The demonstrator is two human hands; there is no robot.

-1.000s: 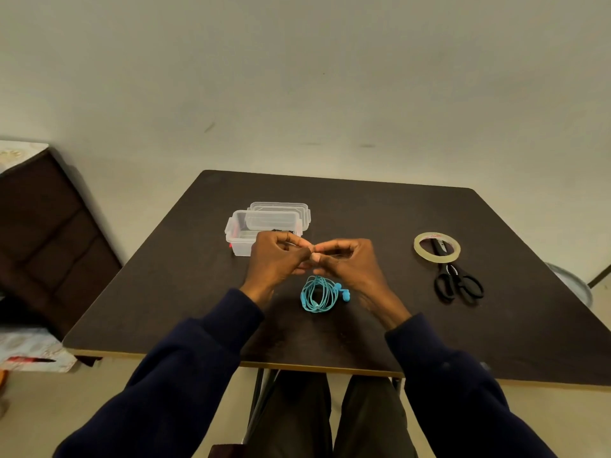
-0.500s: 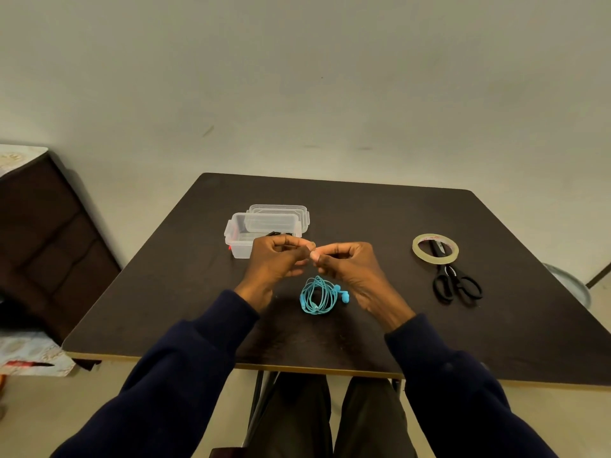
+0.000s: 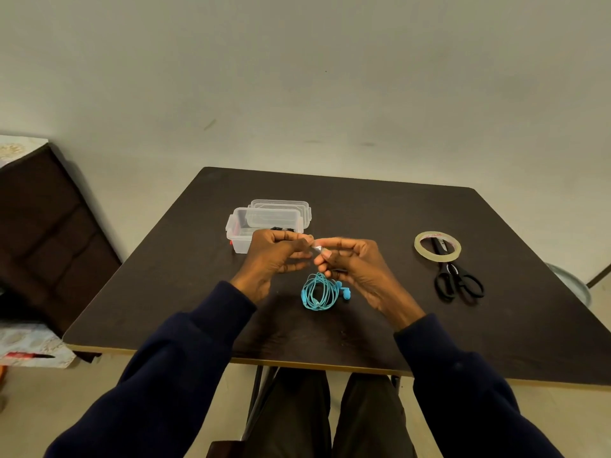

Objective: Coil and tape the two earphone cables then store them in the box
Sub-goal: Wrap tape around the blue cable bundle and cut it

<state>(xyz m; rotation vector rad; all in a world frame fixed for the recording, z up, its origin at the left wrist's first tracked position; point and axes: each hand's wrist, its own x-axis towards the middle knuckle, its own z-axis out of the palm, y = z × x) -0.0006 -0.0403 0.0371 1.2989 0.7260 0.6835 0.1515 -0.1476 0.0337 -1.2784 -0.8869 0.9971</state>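
Observation:
A coiled blue earphone cable (image 3: 320,291) lies on the dark table (image 3: 363,325), just below my hands. My left hand (image 3: 276,256) and my right hand (image 3: 352,262) meet above it and pinch a small clear piece of tape (image 3: 316,248) between their fingertips. Behind my left hand stands an open clear plastic box (image 3: 261,226) with something black inside, partly hidden by my fingers. Its lid (image 3: 281,206) lies right behind it.
A roll of clear tape (image 3: 437,245) lies at the right of the table, over the blades of black scissors (image 3: 458,280). A dark cabinet (image 3: 49,233) stands to the left of the table. My legs show under the table's front edge.
My hands have drawn slightly apart, so the small piece of tape now shows between the fingertips. The blue coil, box, tape roll and scissors have not moved.

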